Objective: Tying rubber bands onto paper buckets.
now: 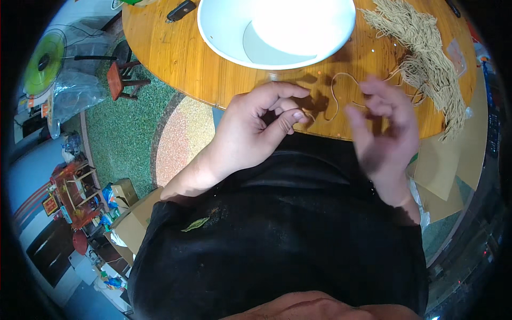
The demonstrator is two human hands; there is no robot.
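My left hand (256, 120) is closed in a pinch at the near edge of the table, thumb against fingers, on a thin tan cord (335, 101). From there the cord loops loosely across the wood to the right. My right hand (386, 125) is raised near the table edge, blurred by motion, thumb and fingers apart; I see nothing held in it. Beyond it lies a thick bundle of tan cords (421, 45), its strands hanging toward the near right edge. Past my left hand stands a large white tub (229, 45).
The round wooden table (165, 48) holds a black key fob (181, 10) at the far left. Flattened cardboard (440, 165) lies at the right. On the left are a small wooden stool (114, 80), a green-bladed fan (45, 61) and cardboard boxes (125, 192).
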